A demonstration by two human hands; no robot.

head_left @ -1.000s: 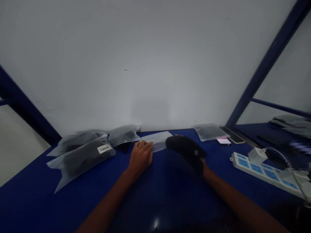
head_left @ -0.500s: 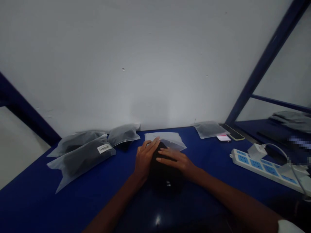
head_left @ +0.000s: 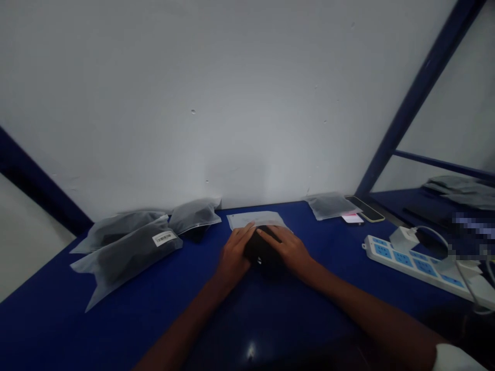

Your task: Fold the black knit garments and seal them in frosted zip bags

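A black item (head_left: 263,251) with a small white mark lies between my hands on the blue table (head_left: 193,309). My left hand (head_left: 234,253) grips its left side, fingers pointing away from me. On its right side, my right hand (head_left: 291,252) holds it with the fingers over its top. Just beyond the fingertips is a frosted plastic bag (head_left: 257,217); its near part is hidden behind the hands and the black item, so I cannot tell whether the item is partly inside.
Frosted bags with dark contents lie at the left, one with a barcode label (head_left: 164,237). Another bag (head_left: 331,205) sits back right beside a phone (head_left: 365,208). A white power strip (head_left: 412,264) with plugged-in chargers is at the right. A wall (head_left: 240,103) rises behind.
The black item has moved away from me, closer to the frosted bag, and less of it shows. My right hand has shifted from on top of it to its right side.
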